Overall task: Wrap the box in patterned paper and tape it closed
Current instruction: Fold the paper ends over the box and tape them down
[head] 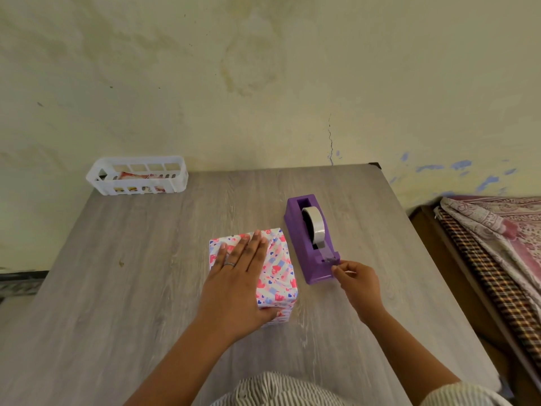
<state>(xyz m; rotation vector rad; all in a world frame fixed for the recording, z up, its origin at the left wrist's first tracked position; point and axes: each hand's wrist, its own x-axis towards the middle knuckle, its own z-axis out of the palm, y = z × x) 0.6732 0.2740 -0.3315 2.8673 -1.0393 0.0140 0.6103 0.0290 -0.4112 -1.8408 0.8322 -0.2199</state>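
Left hand (240, 276) lies flat, fingers straight, pressing the paper-wrapped box (278, 276) mid-table (117, 273), right hand (358, 284) pinches the tape end at the cutter of the purple tape dispenser (310, 244) just right of the box, white basket (137, 175) at far-left corner.

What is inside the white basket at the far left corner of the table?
Through the slots of the white basket, red-and-white packets or wrappers show, with some yellow low down. Its walls cover most of them, so what they are cannot be told.
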